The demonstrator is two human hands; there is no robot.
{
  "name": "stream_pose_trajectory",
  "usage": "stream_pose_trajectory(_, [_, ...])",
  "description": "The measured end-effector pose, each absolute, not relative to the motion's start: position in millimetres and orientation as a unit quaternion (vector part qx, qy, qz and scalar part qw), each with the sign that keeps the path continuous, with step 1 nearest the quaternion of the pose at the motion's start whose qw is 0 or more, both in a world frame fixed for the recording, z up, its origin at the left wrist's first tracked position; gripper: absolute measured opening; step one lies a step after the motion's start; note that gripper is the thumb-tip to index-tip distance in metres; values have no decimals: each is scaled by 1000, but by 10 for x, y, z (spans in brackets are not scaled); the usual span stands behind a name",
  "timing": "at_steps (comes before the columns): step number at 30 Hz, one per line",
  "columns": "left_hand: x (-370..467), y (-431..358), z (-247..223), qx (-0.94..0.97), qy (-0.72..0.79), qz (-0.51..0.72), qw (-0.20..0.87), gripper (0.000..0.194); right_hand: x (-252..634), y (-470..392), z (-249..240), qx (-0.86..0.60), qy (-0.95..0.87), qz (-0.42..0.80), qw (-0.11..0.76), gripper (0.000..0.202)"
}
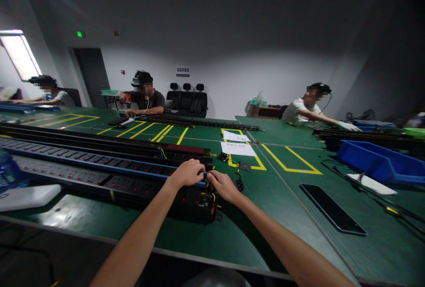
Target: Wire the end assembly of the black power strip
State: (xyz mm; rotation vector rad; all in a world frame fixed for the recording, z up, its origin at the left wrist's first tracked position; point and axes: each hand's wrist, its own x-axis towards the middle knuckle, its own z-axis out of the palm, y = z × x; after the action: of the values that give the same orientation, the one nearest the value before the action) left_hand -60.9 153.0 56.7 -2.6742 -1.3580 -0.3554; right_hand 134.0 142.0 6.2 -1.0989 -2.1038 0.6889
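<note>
Covering most of the view, a green table (pixel 285 216) carries yellow tape lines (pixel 302 171), and a black phone (pixel 334 209) lies on it. Behind the phone, to its right, stands a blue bin (pixel 381 163); farther behind and to its left are white papers (pixel 237 148). Well beyond the phone, three people (pixel 156 99) sit before a pale wall (pixel 232 66), near a row of black seats (pixel 187 101).

The socket bar (pixel 96 158) is long, with dark faces, blue edges and small red spots along it. It lies to the left of the phone, among other long bars.

At its end nearest to the phone, the left hand (pixel 189 173) grasps the bar with bent fingers. The right hand (pixel 224 185), on the phone's side, touches the tip with its thumb; whether it grips, I cannot tell.
</note>
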Motion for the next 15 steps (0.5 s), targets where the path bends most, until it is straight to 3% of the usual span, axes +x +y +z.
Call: stream_pose_trajectory(15, [-601,1516,586,-884,-451,-111,56,24,1343,1436,41,-412,-806,262,334,36])
